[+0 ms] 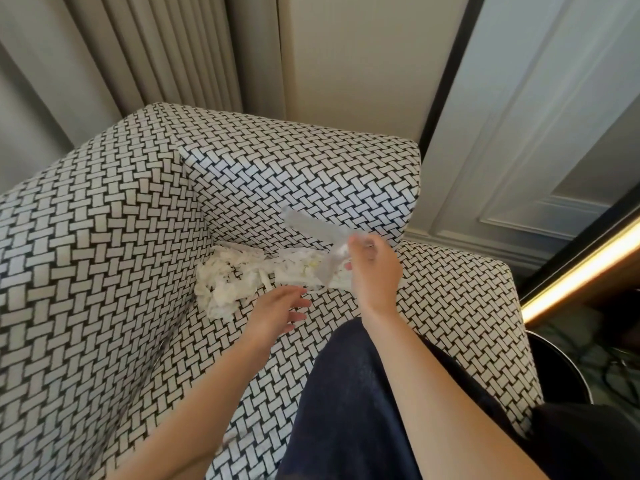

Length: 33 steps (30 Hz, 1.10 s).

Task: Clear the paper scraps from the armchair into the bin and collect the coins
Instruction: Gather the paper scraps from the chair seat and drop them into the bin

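Observation:
A pile of torn white paper scraps (228, 282) lies in the back corner of the seat of the black-and-white woven-pattern armchair (104, 254). My right hand (372, 268) holds a long white strip of paper (311, 225) lifted above the seat, blurred by motion. My left hand (277, 311) hovers just right of the pile with fingers straight and holds nothing. More scraps (304, 268) lie under the lifted strip. I see no coins.
A dark round bin (561, 368) stands on the floor to the right of the armchair. My knee in dark blue cloth (353, 403) rests on the seat. A curtain, a wall and a panelled door stand behind the chair.

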Tool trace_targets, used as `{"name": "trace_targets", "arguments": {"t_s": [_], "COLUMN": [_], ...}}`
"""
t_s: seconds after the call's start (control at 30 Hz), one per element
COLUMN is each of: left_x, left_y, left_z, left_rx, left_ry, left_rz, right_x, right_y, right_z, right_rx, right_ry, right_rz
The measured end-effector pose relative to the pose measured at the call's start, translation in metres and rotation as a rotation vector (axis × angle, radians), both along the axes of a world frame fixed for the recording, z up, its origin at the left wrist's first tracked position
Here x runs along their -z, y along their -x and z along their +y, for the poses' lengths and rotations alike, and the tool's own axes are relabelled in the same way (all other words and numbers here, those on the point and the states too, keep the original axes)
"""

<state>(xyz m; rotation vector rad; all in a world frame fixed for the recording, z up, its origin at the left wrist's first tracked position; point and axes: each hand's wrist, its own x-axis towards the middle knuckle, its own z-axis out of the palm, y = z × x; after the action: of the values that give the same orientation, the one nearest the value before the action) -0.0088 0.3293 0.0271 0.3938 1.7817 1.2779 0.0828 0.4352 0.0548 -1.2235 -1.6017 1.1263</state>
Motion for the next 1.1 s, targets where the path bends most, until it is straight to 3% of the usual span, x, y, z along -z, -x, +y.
{"name": "trace_targets", "arguments": {"t_s": [0.27, 0.53, 0.67, 0.87, 1.0, 1.1], "left_x": [0.008, 0.019, 0.034, 0.043, 0.043, 0.046], "left_y": [-0.018, -0.037, -0.044, -0.041, -0.038, -0.037], "left_z": [0.040, 0.089, 0.099, 0.092, 0.082, 0.074], "left_rx": [0.385, 0.520, 0.409, 0.179, 0.013, -0.029], "left_ry": [-0.005, 0.090, 0.134, 0.015, -0.057, -0.054], "left_rz": [0.237, 0.212, 0.197, 0.230, 0.050, 0.040], "right_x": [-0.009, -0.005, 0.000, 0.003, 0.002, 0.000], "right_y": [-0.018, -0.021, -0.021, -0.021, -0.018, -0.019], "right_z": [0.004, 0.006, 0.010, 0.013, 0.010, 0.010], "right_rx": [0.429, 0.526, 0.513, 0.472, 0.465, 0.460], "right_ry": [0.116, 0.114, 0.103, 0.092, 0.088, 0.089], "right_rz": [0.550, 0.559, 0.510, 0.474, 0.468, 0.469]}}
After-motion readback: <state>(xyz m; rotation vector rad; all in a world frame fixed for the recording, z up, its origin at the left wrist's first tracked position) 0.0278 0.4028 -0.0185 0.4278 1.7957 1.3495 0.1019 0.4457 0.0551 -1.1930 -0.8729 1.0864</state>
